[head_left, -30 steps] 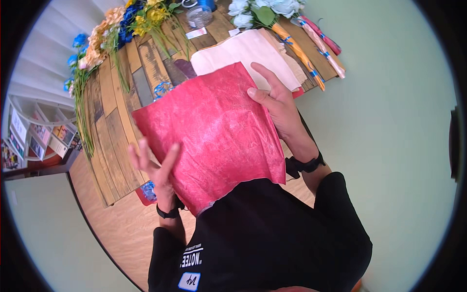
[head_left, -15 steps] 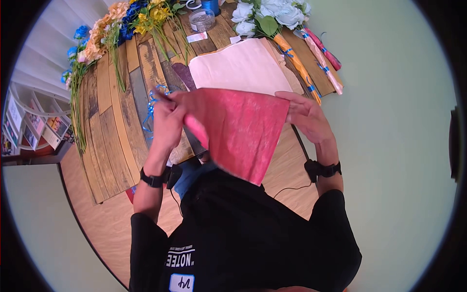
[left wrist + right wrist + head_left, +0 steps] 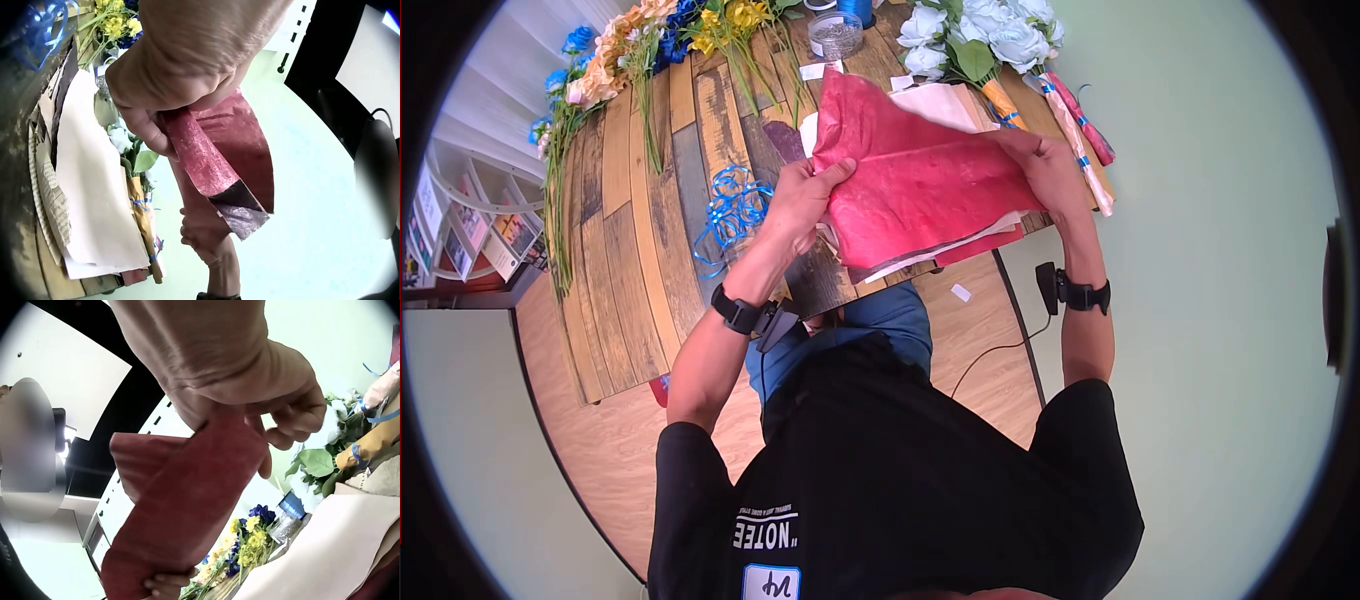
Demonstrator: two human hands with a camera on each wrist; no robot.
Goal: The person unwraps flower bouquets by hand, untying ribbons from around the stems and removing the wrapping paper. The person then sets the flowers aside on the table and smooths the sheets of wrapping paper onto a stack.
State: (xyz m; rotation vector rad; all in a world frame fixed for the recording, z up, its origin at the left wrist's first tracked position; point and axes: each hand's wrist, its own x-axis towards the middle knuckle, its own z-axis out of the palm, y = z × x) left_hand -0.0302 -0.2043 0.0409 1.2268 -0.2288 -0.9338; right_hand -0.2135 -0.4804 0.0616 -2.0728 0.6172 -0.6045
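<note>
A creased red sheet [image 3: 930,180] is stretched between both hands above the paper stack at the table's near edge. My left hand [image 3: 802,205] pinches its left side, thumb on top. At its upper right part, my right hand [image 3: 1052,172] grips the sheet. The left wrist view shows the red sheet [image 3: 206,156] folded over below the left hand [image 3: 181,69], with a dark purple patch near its end. In the right wrist view the red sheet [image 3: 187,500] hangs from the right hand [image 3: 250,381], whose outer fingers are curled.
Blue curled ribbon [image 3: 735,210] lies left of the sheet. Blue, peach and yellow flowers [image 3: 740,20] line the far left. A clear round container [image 3: 835,35] stands at the back. Pale blue roses [image 3: 990,40] and wrapped stems [image 3: 1075,140] lie at the right.
The red sheet has gone from upright before the body to lower and flatter over the paper stack. Both hands have moved forward with it, and its folded shape has opened out.
</note>
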